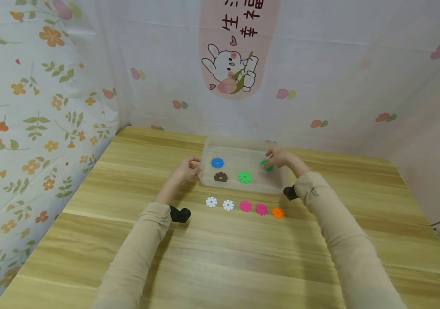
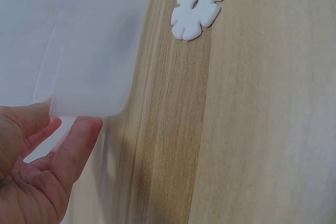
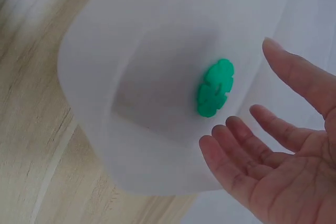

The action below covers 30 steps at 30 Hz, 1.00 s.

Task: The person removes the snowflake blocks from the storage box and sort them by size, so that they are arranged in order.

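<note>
A translucent white plastic box [image 1: 239, 186] stands on the table. Inside lie a blue notched disc [image 1: 217, 163], a brown notched piece [image 1: 221, 177], a light green disc [image 1: 244, 177] and a darker green disc [image 3: 216, 88]. My left hand [image 1: 189, 168] holds the box at its left end; in the left wrist view the thumb is at the rim and the fingers lie against the outer wall. My right hand [image 1: 279, 157] hovers over the right end of the box, fingers spread and empty, close beside the darker green disc.
In front of the box, a row of notched discs lies on the wooden table [image 1: 220, 257]: two white [image 1: 211, 202], two pink [image 1: 245, 206] and one orange [image 1: 277, 213]. Patterned cloth [image 1: 158, 64] hangs behind the table and along its left side.
</note>
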Motion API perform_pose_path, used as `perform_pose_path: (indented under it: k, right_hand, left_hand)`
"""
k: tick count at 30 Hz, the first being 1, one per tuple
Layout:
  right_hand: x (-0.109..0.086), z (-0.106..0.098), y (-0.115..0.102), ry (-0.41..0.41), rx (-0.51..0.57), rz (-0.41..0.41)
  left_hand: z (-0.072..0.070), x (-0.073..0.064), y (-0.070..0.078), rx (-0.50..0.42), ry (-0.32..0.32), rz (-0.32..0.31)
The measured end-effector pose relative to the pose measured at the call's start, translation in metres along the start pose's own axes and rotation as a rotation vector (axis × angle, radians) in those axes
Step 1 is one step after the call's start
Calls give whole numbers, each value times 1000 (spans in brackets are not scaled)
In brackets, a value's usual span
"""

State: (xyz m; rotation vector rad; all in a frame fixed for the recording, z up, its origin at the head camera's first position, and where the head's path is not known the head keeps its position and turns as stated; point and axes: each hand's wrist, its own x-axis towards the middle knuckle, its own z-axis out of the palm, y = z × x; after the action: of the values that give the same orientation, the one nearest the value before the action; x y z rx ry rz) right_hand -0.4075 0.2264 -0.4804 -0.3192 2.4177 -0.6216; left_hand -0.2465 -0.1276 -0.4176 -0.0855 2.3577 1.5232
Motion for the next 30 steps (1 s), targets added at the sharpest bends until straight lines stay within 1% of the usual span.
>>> perform_pose_path:
  k: [1,3,4,5,6,7,8,10,12,13,16,18,19,20,22,25,26,29,30]
  right_hand:
    - [4,0,2,-1,13,3]
    - [4,-2,-1,-26,-2,37]
    - [6,-1,0,-24,-5,46]
    - [9,-1,3,-6,-12,32]
    - [12,0,6,-8,-9,35]
    - [14,0,6,-19,-7,62]
    - [16,1,7,-13,-27,81]
    - [22,2,9,-2,-28,95]
    - [14,1,-4,-12,-43,152]
    - [11,2,-9,3,-50,144]
    - [-24,0,-48,9,-77,202]
    - [-49,0,-71,20,-54,226]
    - [-58,-1,-80,19,-42,238]
    - [-71,-1,-93,16,-26,270]
    - [-84,0,-103,15,22,284]
    - [-90,1,-110,25,65,308]
    - [-91,1,-111,32,65,310]
    - [-86,2,-109,56,54,323]
    - [-84,1,-108,61,34,327]
  left_hand:
    - [0,0,0,0,1,0]
    - [-1,-2,-1,-2,-1,-5]
    - [-1,-3,-1,-3,-2,-8]
    - [-2,-4,-1,0,-2,-10]
    - [-2,-5,-1,2,-4,-10]
    - [-2,-5,0,0,-7,-10]
    - [-2,-5,0,-1,-8,-11]
    - [-2,-5,0,-3,-10,-8]
    - [-3,-5,0,-10,-9,-6]
    - [-3,-5,0,-10,-6,-8]
    - [-4,-4,-1,-9,-4,-6]
    - [-4,-4,-1,-6,-7,-4]
    - [-3,-4,-1,-5,-8,-2]
    - [-3,-3,-2,-10,-11,-1]
    - [-2,-3,-2,-9,-14,2]
    - [-1,-2,-1,-12,-14,5]
    - [-1,-2,-1,-12,-13,2]
    - [-2,-3,0,-8,-11,-1]
    - [-2,-3,1,-8,-10,-5]
